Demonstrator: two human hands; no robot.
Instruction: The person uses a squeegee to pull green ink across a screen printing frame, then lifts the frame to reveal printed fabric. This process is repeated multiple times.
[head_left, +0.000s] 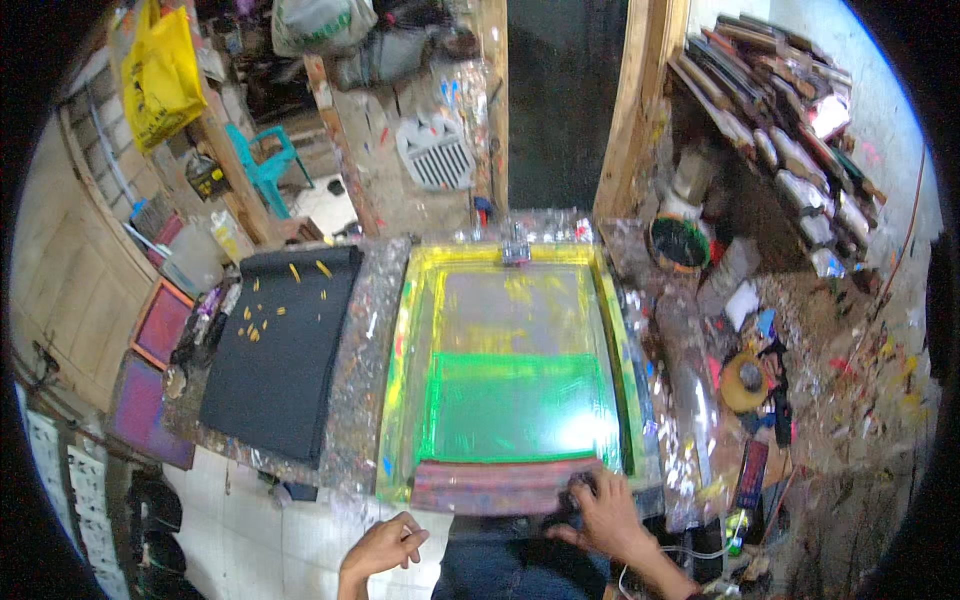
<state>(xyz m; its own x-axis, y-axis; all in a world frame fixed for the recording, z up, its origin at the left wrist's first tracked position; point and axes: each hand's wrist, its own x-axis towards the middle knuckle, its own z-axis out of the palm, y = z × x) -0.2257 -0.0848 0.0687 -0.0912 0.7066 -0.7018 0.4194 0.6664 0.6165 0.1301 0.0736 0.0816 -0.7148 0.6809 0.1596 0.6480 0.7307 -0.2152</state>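
Observation:
A wooden-framed printing screen [397, 385] lies on the worktable in front of me. Its mesh is yellow-stained at the far part, and wet green ink [510, 405] covers the nearer half. Along the near end of the frame rests a long, reddish, ink-stained squeegee [480, 485]. My right hand [607, 515] is curled round the squeegee's right end; a dark patch between thumb and fingers is too unclear to name. Apart from the frame, below its near left corner, my left hand [385, 545] holds nothing, its fingers loosely bent.
Left of the screen lies black fabric [275, 360] with small yellow marks. A metal hinge clamp [515, 250] sits at the frame's far edge. To the right stand an ink bucket [680, 245] and a tape roll [745, 382]. Squeegees or wooden bars [790, 140] are piled at the back right.

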